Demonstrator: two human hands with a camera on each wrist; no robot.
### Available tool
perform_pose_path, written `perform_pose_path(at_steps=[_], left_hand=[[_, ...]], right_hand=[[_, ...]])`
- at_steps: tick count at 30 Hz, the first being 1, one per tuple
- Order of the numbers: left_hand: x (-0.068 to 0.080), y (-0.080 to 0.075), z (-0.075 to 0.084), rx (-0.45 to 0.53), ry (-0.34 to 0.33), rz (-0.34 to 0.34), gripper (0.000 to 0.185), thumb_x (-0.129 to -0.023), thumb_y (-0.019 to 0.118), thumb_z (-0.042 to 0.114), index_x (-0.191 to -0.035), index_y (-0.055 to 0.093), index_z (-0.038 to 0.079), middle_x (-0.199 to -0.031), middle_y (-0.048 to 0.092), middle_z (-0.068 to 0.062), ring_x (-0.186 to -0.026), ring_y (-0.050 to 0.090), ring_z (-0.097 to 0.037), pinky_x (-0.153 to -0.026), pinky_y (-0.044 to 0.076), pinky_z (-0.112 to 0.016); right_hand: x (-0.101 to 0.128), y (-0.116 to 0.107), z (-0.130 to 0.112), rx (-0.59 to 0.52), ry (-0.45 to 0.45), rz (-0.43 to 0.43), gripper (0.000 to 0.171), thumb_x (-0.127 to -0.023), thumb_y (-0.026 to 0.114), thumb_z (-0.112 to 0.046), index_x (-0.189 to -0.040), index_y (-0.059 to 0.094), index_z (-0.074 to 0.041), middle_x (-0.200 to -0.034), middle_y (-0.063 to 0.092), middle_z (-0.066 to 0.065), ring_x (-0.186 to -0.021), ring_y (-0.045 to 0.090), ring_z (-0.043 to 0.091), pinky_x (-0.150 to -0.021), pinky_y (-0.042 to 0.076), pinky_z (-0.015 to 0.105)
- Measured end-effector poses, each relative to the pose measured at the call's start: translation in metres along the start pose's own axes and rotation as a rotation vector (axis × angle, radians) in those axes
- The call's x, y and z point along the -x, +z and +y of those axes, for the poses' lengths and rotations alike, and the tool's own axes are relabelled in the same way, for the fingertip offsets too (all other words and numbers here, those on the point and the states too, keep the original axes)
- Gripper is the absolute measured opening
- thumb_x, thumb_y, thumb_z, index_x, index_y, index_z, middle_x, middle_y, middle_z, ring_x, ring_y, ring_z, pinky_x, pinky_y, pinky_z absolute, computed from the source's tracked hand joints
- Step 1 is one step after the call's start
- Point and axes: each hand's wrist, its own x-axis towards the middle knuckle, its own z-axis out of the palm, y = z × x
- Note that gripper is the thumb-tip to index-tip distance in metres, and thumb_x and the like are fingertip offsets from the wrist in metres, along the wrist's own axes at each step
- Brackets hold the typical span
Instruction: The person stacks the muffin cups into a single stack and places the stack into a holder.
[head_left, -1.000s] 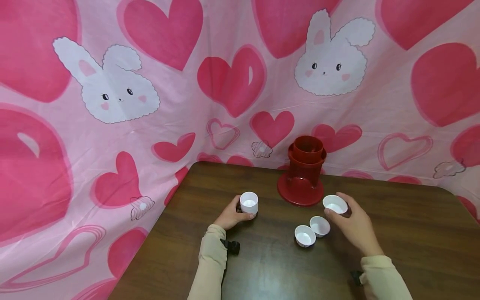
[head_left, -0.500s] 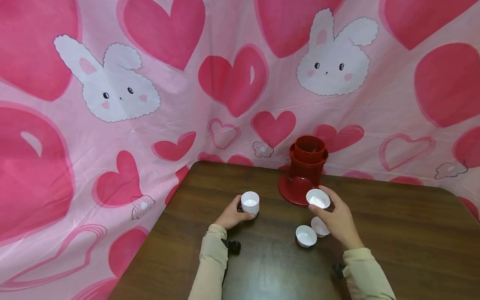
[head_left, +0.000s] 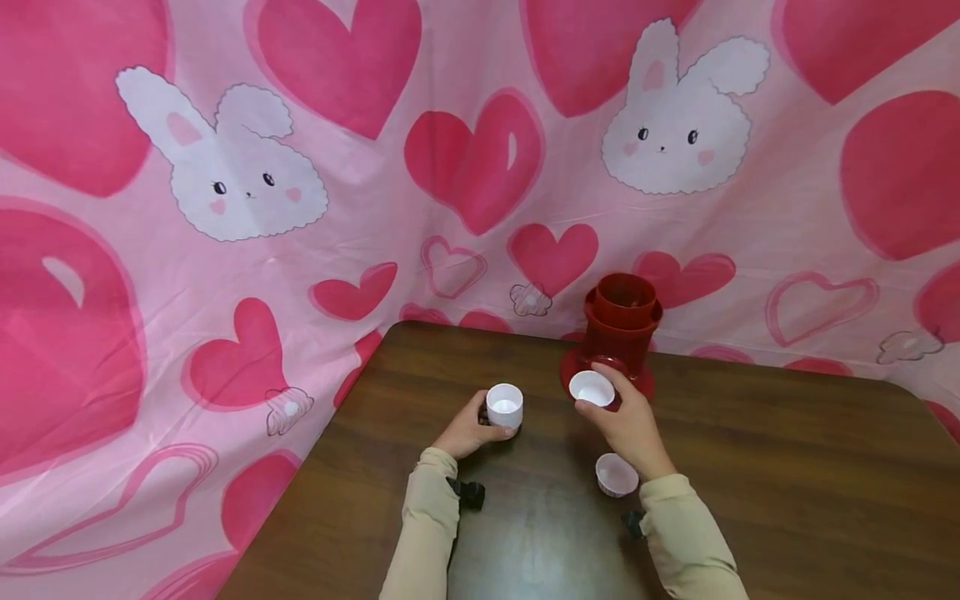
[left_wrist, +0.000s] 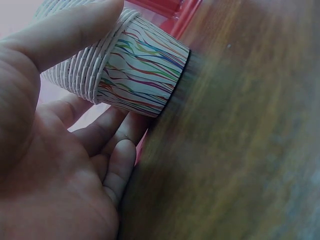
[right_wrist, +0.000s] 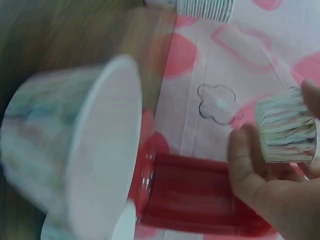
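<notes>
- Across the whole upper part of the head view we've got a pink cloth backdrop (head_left: 225,275) with hearts and white bunnies, and the dark wooden table (head_left: 787,500) fills the lower right.
- Left of centre, the left hand (head_left: 467,433) has its fingers and thumb curled round a stack of paper cups (head_left: 504,406) standing on the table. From the left wrist view we can see the thumb lying over the ribbed rims and the bottom cup's colourful wavy stripes.
- Centre of the frame, the right hand (head_left: 628,422) pinches a single white paper cup (head_left: 592,388) between thumb and fingertips, held up off the table, right in front of the red holder.
- That red holder (head_left: 619,337) sits at the back edge of the table, upright on a round base.
- Lower centre, one more white cup (head_left: 617,474) sits on the table just beside the right wrist, partly tucked behind it.
</notes>
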Motion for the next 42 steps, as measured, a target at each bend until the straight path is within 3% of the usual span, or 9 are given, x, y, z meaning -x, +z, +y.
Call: perform_pose_path(at_steps=[5,16,26,42], left_hand=[[-0.001,0.0,-0.001,-0.003,-0.004,0.005,0.071,-0.084,0.083,0.017,-0.142,0.044,0.004,-0.13,0.055,-0.014,-0.117,0.053,-0.031,-0.097,0.044,-0.05],[-0.003,0.001,-0.002,0.007,-0.028,0.013,0.07,-0.085,0.083,0.019,-0.142,0.044,0.006,-0.13,0.055,-0.013,-0.118,0.053,-0.031,-0.099,0.044,-0.051],[-0.002,0.0,-0.002,0.02,-0.033,0.001,0.068,-0.086,0.082,0.021,-0.141,0.044,0.007,-0.133,0.053,-0.012,-0.119,0.051,-0.031,-0.101,0.043,-0.052],[-0.003,0.0,-0.004,0.017,0.002,-0.001,0.068,-0.086,0.082,0.02,-0.141,0.045,0.007,-0.133,0.054,-0.012,-0.117,0.053,-0.029,-0.099,0.045,-0.048]], right_hand=[[-0.01,0.018,-0.002,-0.032,-0.026,0.022,0.062,-0.087,0.08,-0.011,-0.143,0.054,-0.006,-0.141,0.053,0.022,-0.119,0.05,0.039,-0.099,0.042,0.054],[-0.021,0.053,-0.01,-0.06,-0.014,-0.033,0.066,-0.085,0.081,-0.019,-0.143,0.053,-0.007,-0.137,0.056,0.02,-0.113,0.056,0.036,-0.097,0.047,0.051],[-0.03,0.088,-0.009,-0.063,0.006,-0.079,0.064,-0.088,0.08,-0.022,-0.143,0.053,-0.003,-0.137,0.058,0.021,-0.121,0.055,0.037,-0.104,0.042,0.054],[-0.037,0.107,-0.019,-0.015,0.007,-0.1,0.063,-0.089,0.078,-0.023,-0.143,0.053,-0.005,-0.136,0.059,0.02,-0.117,0.058,0.037,-0.101,0.044,0.054]])
